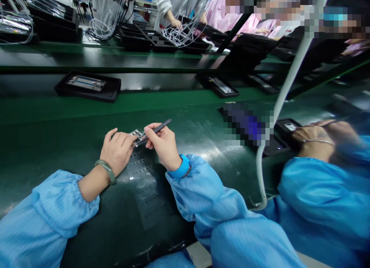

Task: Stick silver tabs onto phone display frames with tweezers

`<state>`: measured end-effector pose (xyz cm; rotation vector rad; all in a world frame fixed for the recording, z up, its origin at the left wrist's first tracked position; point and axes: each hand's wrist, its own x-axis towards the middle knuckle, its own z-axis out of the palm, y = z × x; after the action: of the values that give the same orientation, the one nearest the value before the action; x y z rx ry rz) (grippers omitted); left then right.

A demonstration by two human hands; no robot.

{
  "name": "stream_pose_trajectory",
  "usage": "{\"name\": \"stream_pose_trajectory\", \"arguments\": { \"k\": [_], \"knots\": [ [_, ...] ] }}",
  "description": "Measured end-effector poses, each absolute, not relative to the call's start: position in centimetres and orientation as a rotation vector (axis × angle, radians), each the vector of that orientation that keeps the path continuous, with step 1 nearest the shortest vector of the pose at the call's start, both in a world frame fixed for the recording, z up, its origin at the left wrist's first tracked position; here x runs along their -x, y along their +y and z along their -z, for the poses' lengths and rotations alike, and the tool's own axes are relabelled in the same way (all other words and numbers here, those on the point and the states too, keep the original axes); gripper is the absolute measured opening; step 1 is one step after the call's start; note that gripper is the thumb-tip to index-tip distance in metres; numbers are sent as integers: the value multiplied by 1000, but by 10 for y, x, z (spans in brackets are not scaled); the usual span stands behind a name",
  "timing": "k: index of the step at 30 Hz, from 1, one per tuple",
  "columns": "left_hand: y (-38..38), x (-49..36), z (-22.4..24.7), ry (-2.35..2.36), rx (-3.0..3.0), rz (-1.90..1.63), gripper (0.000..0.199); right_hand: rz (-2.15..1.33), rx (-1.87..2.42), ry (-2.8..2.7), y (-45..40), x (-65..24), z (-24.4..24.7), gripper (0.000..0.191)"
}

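Black tweezers are pinched in my right hand, their tips down at a small metallic part with dark cut-outs. My left hand is beside that part, its fingertips at the part's left and lower edge. The thumb side of this hand is hidden, but the fingers are bent and close together over the edge. Below both hands a clear plastic sheet with rows of small dark marks lies on the green mat.
Black trays holding phone frames stand on the belt: one at left, one further right. A white pole rises at right, near a co-worker's hands. Cables and people are across the line.
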<state>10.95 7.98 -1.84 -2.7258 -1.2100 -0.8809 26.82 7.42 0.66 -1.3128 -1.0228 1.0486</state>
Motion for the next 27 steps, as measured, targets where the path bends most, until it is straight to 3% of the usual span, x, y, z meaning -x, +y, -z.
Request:
{"name": "stream_pose_trajectory", "arguments": {
  "k": [5, 20, 24, 27],
  "knots": [
    [81, -110, 22, -1236, 2784, 916, 51, -1159, 1266, -911, 76, -272, -9, 19],
    [83, -111, 25, -1559, 2627, 974, 85, -1321, 1045, -519, 89, -300, -7, 23],
    [81, -111, 21, -1745, 2415, 1039, 83, -1280, 1014, -521, 94, -306, 2, 26],
    [90, -107, 24, -1865, 2454, 908, 70, -1224, 1024, -549, 99, -308, 9, 28]
  ]
}}
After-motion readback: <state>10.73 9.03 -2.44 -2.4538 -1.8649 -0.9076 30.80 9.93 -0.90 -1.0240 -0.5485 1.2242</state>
